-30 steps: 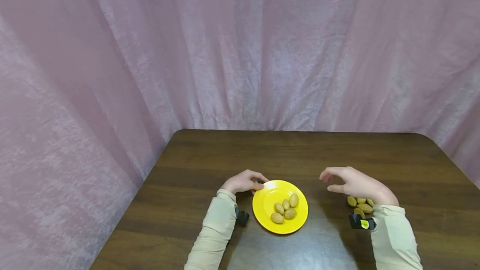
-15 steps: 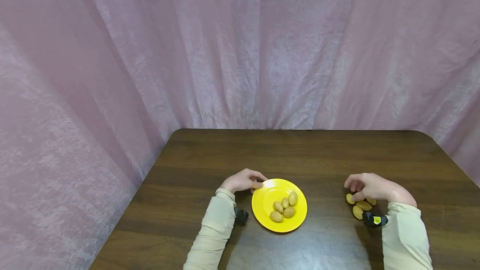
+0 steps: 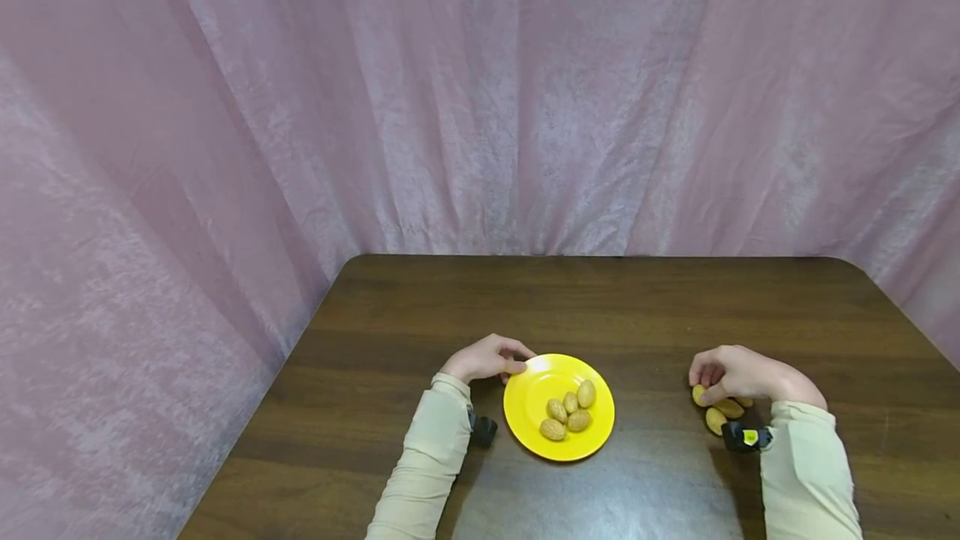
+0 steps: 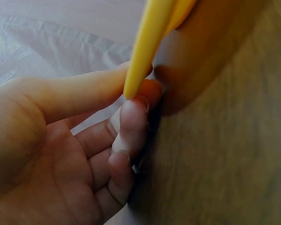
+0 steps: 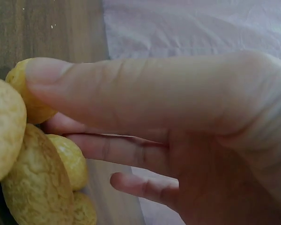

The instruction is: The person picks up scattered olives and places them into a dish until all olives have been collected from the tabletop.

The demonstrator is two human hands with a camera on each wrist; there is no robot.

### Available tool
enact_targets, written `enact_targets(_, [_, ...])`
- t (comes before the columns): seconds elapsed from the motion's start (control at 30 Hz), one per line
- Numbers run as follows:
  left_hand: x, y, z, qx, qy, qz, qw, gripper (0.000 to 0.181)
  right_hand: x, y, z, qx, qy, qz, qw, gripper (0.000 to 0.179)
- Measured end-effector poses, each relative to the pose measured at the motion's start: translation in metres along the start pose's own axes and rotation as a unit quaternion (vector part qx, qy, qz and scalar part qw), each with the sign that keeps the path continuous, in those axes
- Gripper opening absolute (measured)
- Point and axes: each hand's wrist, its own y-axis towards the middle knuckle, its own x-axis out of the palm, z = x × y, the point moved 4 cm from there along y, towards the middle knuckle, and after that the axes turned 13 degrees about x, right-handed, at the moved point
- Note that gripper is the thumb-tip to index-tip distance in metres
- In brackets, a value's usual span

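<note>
My left hand [image 3: 487, 359] pinches the left rim of a round yellow plate [image 3: 528, 407]. In the left wrist view, the thumb lies on one side of the plate's edge [image 4: 145, 47] and fingertips on the other. Several small, wrinkled yellow-brown potatoes [image 3: 553, 429] lie on the plate. To the right, my right hand [image 3: 738, 373] reaches over a little group of similar potatoes [image 3: 716, 420] on the table. It pinches the leftmost small potato [image 5: 23, 82] with the thumb pressed on it. Other potatoes [image 5: 37, 178] crowd close beside it, some partly hidden beneath the hand.
A dark wooden table [image 3: 600, 298] carries everything, with bare wood between the plate and the group of potatoes. Pink curtains [image 3: 480, 107] hang behind the table and along its left. Each wrist wears a small black camera [image 3: 742, 437].
My right hand has moved right from open air beside the plate down to the group, and its thumb and fingers have closed on a small potato. The left hand stays at the plate's rim.
</note>
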Motion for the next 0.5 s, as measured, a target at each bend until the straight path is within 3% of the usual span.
enact_targets(0.3, [0.001, -0.001, 0.001, -0.004, 0.005, 0.004, 1.0000, 0.026, 0.000, 0.002, -0.005, -0.017, -0.014, 0.029, 0.9993, 0.025])
enact_targets(0.5, [0.001, 0.000, 0.000, -0.009, 0.009, 0.006, 0.9999, 0.026, -0.005, 0.004, -0.019, -0.039, -0.039, 0.080, 0.9953, 0.024])
